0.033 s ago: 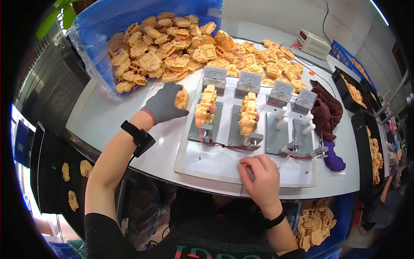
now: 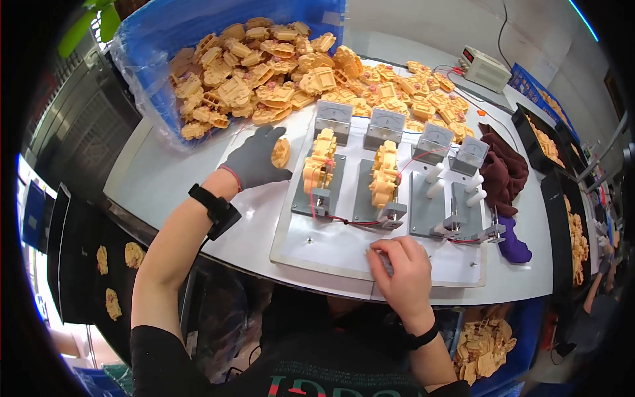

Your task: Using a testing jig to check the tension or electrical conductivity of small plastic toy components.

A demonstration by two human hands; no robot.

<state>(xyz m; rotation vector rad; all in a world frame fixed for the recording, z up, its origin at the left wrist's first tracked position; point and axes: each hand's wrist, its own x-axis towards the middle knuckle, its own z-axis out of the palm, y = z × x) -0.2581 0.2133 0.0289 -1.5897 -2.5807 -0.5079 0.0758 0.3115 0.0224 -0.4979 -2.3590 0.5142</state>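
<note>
My left hand point(image 2: 254, 159), in a dark grey glove, is closed around a yellow plastic part point(image 2: 281, 153), which stands between its fingers and thumb left of the white fixture board point(image 2: 331, 255). Bare and loosely curled, my right hand point(image 2: 403, 271) rests at the board's front edge; nothing shows in its fingers. On the board's two left grey stands, a yellow part with a red wire point(image 2: 320, 162) and another yellow part point(image 2: 384, 175) sit upright. Two stands to the right hold only white posts point(image 2: 434, 182). Behind the stands is a row of several dial meters point(image 2: 384, 124).
A blue bin point(image 2: 149, 86) of yellow parts spills across the table's back. Beyond stands a beige power supply point(image 2: 486, 68). Brown cloth point(image 2: 504, 169) and a purple cloth point(image 2: 514, 245) lie right of the board. Black trays point(image 2: 559, 218) flank the table; another blue bin point(image 2: 529, 331) sits below.
The whole view has shifted slightly. Both hands keep their places relative to the board, and the parts on the stands stay put.
</note>
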